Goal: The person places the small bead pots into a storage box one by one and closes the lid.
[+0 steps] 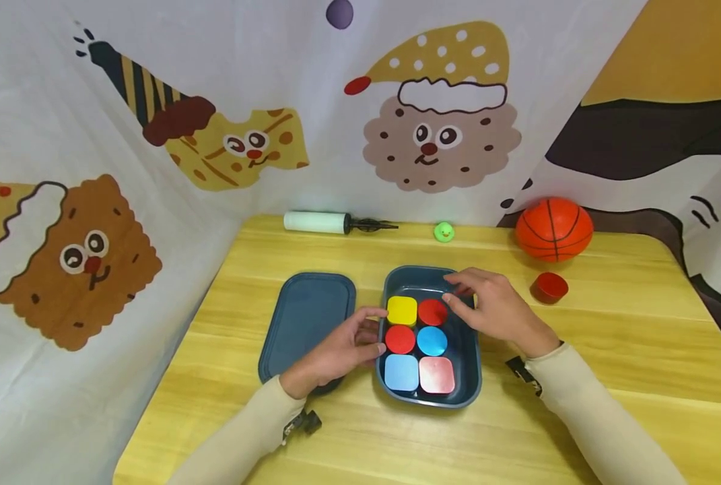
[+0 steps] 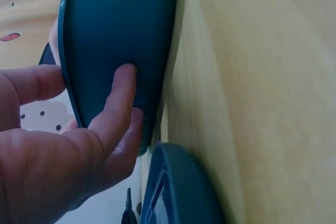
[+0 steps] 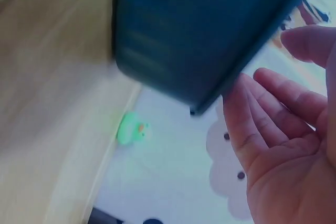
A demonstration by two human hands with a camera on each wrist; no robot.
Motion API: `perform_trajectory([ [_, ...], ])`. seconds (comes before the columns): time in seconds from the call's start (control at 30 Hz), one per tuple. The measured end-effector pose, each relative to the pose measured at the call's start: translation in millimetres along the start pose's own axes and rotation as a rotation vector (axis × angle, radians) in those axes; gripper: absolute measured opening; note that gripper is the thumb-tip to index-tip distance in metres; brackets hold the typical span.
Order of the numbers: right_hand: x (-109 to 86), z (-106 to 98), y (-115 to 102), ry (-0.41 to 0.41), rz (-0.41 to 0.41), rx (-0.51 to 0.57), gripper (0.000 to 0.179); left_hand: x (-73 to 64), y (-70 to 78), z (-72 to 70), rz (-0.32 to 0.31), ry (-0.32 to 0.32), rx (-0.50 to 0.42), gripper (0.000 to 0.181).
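Note:
A dark blue rectangular box (image 1: 466, 377) stands on the table with several flat-topped pieces in it. They are a yellow rounded square (image 1: 402, 310), two red rounds, a blue round (image 1: 432, 341), a light blue square (image 1: 401, 372) and a pink square (image 1: 436, 374). My left hand (image 1: 351, 343) rests against the box's left side; in the left wrist view, fingers (image 2: 123, 87) press its outer wall, fairly straight. Over the far right corner, my right hand (image 1: 493, 306) has its fingers spread at the rim, holding no piece.
A dark blue lid (image 1: 308, 316) lies left of the box, partly under my left forearm. Along the back are a white hand pump (image 1: 318, 222), a green toy duck (image 1: 443, 232) and an orange basketball (image 1: 554, 229). A red cup-shaped piece (image 1: 550, 287) sits to the right.

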State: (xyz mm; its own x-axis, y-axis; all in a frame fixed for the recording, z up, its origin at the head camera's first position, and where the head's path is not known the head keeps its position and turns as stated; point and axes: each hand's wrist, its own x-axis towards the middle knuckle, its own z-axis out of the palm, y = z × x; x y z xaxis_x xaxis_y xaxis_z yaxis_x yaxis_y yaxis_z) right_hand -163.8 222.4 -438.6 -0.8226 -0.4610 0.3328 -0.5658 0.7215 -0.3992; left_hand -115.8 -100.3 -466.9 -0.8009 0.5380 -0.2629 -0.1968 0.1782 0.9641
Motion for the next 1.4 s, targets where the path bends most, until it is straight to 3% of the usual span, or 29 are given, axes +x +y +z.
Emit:
perform_trajectory([
  [0.47, -19.3, -43, 40, 0.267, 0.168, 0.003, 0.027, 1.0, 1.2, -1.4, 0.003, -0.007, 0.006, 0.059],
  [0.6, -32.5, -52, 56, 0.295, 0.232, 0.028, 0.027, 0.3, 0.1, -1.6, -0.001, -0.003, 0.007, 0.059],
  [0.83, -59.9, -65, 85, 0.269, 0.423, 0.033, 0.031, 0.7, -0.6, -2.0, 0.005, -0.01, -0.003, 0.059],
  [0.97, -72.9, -68, 102, 0.223, 0.489, 0.0, 0.037, 0.6, -1.4, -2.1, 0.006, -0.016, -0.008, 0.058],
  [1.2, -87.9, -70, 124, 0.095, 0.582, 0.02, 0.055, -0.5, -1.1, -1.5, 0.008, -0.022, -0.01, 0.059],
  [1.4, -90.8, -68, 134, 0.002, 0.592, 0.067, 0.07, -1.0, 0.2, -1.2, -0.001, -0.016, -0.011, 0.059],
])
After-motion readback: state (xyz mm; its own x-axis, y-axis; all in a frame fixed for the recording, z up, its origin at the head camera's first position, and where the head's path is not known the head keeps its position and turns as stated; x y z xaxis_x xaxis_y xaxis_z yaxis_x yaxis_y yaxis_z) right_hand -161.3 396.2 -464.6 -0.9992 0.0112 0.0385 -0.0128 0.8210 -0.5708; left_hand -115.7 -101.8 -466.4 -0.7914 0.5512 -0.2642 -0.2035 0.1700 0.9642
